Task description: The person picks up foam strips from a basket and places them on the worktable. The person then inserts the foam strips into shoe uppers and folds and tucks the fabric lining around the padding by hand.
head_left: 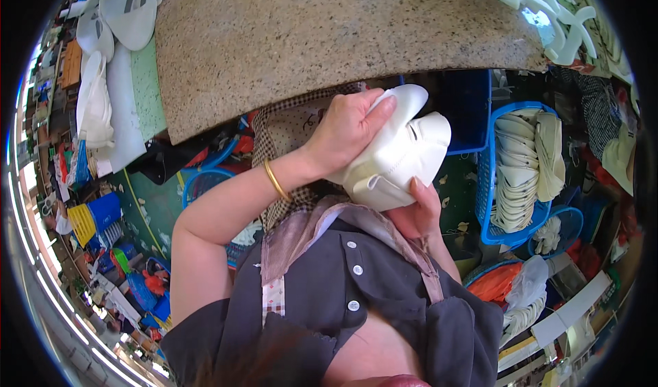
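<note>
Between my two hands is a white shoe upper [385,171], held just past the front edge of the speckled work table [343,30]. My left hand [353,125] grips its upper left part, the thumb laid along a smooth, rounded white flap [410,100]. My right hand [423,207] holds the lower right side, with the thumb on the outer surface and the other fingers mostly hidden beneath. A short dark slit and a stitched line show on the upper. A patterned apron [274,137] lies below my left forearm.
To the right, a blue basket [485,202] holds a stack of cream shoe uppers [515,174]. A dark blue bin [466,109] stands under the table edge. White curved pieces [548,10] lie at the table's far right; more white shoe parts [96,106] are at the left.
</note>
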A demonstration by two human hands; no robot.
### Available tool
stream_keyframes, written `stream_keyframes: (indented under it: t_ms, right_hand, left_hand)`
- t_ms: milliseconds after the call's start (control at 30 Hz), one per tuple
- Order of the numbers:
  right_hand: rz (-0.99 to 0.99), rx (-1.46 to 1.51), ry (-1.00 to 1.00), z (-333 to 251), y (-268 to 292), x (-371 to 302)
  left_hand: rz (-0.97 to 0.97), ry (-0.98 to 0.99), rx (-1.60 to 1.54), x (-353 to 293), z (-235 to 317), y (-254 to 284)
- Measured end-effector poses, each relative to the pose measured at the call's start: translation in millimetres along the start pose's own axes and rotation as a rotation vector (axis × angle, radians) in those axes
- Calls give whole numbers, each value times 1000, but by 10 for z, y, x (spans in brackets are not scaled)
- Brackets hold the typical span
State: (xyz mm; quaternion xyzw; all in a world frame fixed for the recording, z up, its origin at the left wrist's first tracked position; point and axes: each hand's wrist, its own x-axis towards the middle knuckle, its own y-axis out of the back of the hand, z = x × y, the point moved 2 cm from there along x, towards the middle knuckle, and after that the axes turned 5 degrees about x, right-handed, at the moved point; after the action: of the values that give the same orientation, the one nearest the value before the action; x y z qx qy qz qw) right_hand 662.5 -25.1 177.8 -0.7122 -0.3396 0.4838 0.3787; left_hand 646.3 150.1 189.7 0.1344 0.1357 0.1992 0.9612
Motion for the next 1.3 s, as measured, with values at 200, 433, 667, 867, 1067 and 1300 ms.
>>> stream_keyframes:
  t_ms: [200,433,667,867,1067,1300]
  right_hand:
    - [112,-3,7,-26,-68,12]
    - [215,-84,-19,-77,-63,-38]
    - [88,179,-77,225,303,49]
    - [53,538,-20,-325,379,256]
    - [8,52,215,-361,122,342]
    - [55,-84,101,-52,334,239]
  left_hand:
    - [-1,-84,307,149,-83,-35]
    - [39,-115,314,163,-13,-154]
    - [72,-170,227,250,-184,-170]
    - [-429,-223,48,214,164,-93]
    - [-581,33,-13,33,431,332]
    - [-292,170,100,-142,265,205]
